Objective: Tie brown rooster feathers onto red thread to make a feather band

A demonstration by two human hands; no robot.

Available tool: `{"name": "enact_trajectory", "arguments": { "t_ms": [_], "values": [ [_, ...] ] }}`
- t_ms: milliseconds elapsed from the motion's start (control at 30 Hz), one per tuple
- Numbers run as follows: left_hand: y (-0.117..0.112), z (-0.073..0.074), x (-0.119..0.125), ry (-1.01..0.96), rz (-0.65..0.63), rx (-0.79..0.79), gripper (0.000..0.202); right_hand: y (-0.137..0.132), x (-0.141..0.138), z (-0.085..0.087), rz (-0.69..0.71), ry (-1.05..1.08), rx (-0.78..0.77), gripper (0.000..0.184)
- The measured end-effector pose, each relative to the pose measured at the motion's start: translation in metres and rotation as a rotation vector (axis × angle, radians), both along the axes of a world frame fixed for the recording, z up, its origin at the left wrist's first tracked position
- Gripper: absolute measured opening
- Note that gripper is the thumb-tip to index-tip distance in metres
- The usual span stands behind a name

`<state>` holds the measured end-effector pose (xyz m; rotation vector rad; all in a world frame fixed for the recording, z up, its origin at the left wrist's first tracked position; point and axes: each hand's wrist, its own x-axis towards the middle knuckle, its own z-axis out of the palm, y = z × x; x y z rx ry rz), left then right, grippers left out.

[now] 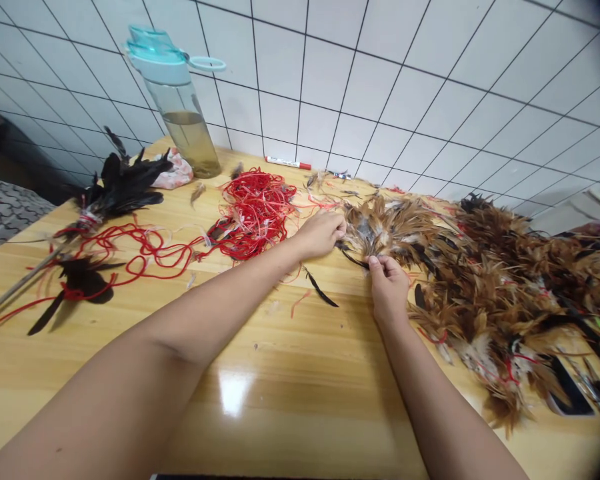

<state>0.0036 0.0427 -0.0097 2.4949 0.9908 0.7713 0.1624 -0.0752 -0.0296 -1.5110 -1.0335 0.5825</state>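
Observation:
A big heap of brown and black feathers [490, 267] lies across the right half of the wooden table [260, 373]. My left hand [323, 233] is closed in a pinch at the heap's left edge, fingers on brown feathers. My right hand [387, 283] is just below it, fingers pinched on a thin dark feather that sticks out to the left. A single black feather [321, 289] lies loose on the table between my forearms.
A tangle of red string [253, 210] sits left of my hands, trailing to a black feather duster on a stick [113, 190]. Behind stand a clear water bottle [187, 113], a crumpled cloth [177, 173] and a red-capped marker [287, 162] by the tiled wall.

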Motion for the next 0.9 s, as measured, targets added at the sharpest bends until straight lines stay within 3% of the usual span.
{"name": "enact_trajectory", "arguments": {
  "t_ms": [167,467,900],
  "values": [
    [-0.001,0.009,-0.004,-0.114,-0.066,-0.171,0.014,-0.001,-0.002,0.002,-0.006,0.021,-0.001,0.028],
    [-0.006,0.016,-0.002,-0.094,-0.19,-0.27,0.017,-0.001,-0.001,0.003,-0.042,-0.049,0.006,0.03],
    [-0.013,0.024,0.003,0.117,-0.315,0.056,0.019,0.001,0.006,-0.003,-0.055,-0.26,-0.015,0.031]
  ]
}}
